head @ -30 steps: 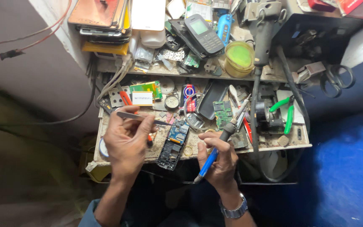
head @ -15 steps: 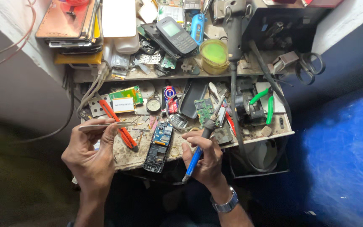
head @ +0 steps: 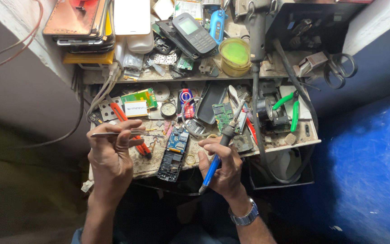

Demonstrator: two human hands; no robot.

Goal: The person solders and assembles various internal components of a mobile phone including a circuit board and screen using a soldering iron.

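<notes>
Lying bare-boarded between both hands, opened phone (head: 173,152).

the left hand (head: 110,158) pinches slim silver metal tweezers (head: 122,133), held level and pointing right over a cluttered, stained workbench (head: 294,143). the right hand (head: 222,168) grips a blue-handled soldering iron (head: 220,151), tip slanting up and away. between the hands lies an opened mobile phone with a bare blue circuit board (head: 173,153). orange-handled pliers (head: 129,129) lie just beside the left hand's fingers.
</notes>
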